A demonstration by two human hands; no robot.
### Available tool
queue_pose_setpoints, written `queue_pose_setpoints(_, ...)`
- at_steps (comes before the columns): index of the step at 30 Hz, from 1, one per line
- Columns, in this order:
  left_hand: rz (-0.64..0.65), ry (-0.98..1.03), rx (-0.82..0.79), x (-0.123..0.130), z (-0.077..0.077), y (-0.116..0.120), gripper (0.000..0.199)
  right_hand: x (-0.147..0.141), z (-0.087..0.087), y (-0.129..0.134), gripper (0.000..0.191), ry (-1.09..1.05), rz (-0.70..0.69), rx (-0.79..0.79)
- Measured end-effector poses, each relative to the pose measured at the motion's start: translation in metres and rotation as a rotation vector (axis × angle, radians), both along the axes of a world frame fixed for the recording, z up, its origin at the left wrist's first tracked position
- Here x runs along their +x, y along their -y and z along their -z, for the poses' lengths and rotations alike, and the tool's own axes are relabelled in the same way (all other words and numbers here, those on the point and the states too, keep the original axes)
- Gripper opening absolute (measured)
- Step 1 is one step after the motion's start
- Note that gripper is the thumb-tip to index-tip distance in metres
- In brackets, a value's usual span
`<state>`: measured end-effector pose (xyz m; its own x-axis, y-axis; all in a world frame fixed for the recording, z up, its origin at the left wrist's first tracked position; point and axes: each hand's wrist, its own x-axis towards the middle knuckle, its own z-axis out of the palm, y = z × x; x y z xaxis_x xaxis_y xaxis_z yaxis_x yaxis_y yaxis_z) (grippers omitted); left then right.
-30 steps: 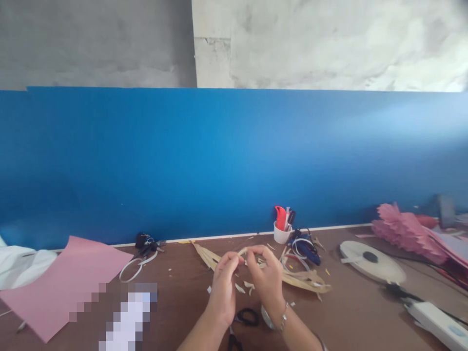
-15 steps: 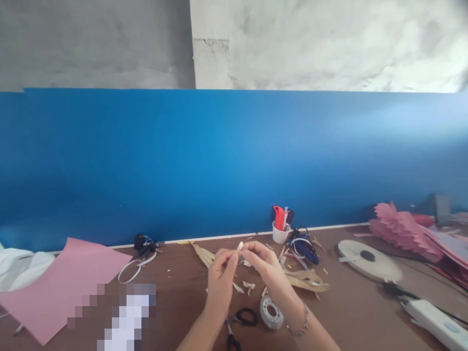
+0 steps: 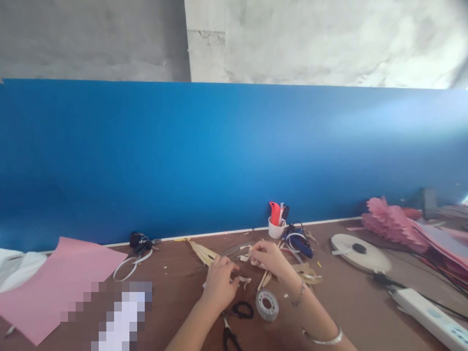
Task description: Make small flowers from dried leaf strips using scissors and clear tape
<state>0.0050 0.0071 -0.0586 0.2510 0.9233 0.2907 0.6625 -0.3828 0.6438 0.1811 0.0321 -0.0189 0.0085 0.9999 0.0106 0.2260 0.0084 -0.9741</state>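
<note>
My left hand [image 3: 221, 283] is low over the brown table, fingers bent and apart, with nothing visible between them. To its right, my right hand [image 3: 266, 257] has its fingers pinched together beside small pale scraps [image 3: 245, 253]; whether it grips one is hidden. Dry husk-like strips [image 3: 201, 251] lie behind my left hand, and more strips [image 3: 309, 274] spread to the right of my right hand. Black-handled scissors [image 3: 243, 310] and a clear tape roll [image 3: 267, 305] rest nearest me, between the forearms.
Behind stands a white cup [image 3: 276, 228] with pens, against a blue partition [image 3: 219, 161]. Pink paper [image 3: 62, 282] and keys [image 3: 141, 243] are at left. At right are a pale ribbon reel [image 3: 373, 258], a power strip [image 3: 427, 312] and pleated pink paper [image 3: 395, 222].
My hands have moved apart and down to the scraps. The small pale piece held between them no longer shows there. My left fingers have spread. The view has shifted slightly.
</note>
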Motion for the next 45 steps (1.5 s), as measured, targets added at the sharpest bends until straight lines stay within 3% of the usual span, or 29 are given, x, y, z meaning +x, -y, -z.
queue_pose_setpoints(5,0.034,-0.073,0.02,0.005,0.016,0.004,0.023,-0.001,0.015,-0.004,0.013,0.083,-0.107,-0.107)
queue_pose_setpoints(9,0.055,-0.067,0.009,0.008,0.018,0.001,0.02,-0.003,0.018,-0.003,0.013,0.103,-0.193,-0.139)
queue_pose_setpoints(16,0.152,0.062,-0.104,0.0,-0.008,-0.006,0.014,0.004,0.01,-0.004,0.018,0.023,-0.229,-0.092)
queue_pose_setpoints(20,0.29,0.17,-0.248,-0.011,-0.028,-0.006,0.004,0.006,-0.002,0.002,0.026,-0.081,-0.279,-0.083)
queue_pose_setpoints(24,0.36,0.277,-0.396,-0.017,-0.039,-0.001,0.011,0.005,-0.009,0.008,0.031,-0.154,-0.362,-0.108)
queue_pose_setpoints(32,0.322,0.452,-0.501,-0.015,-0.049,0.004,0.012,0.0,-0.013,0.012,0.036,-0.225,-0.398,-0.184)
queue_pose_setpoints(40,0.291,0.603,-0.575,-0.016,-0.052,0.002,0.024,-0.009,-0.011,0.012,0.03,-0.271,-0.285,-0.145)
queue_pose_setpoints(45,0.305,0.752,-0.648,-0.02,-0.053,0.003,0.025,-0.016,-0.013,0.016,0.027,-0.295,-0.296,-0.113)
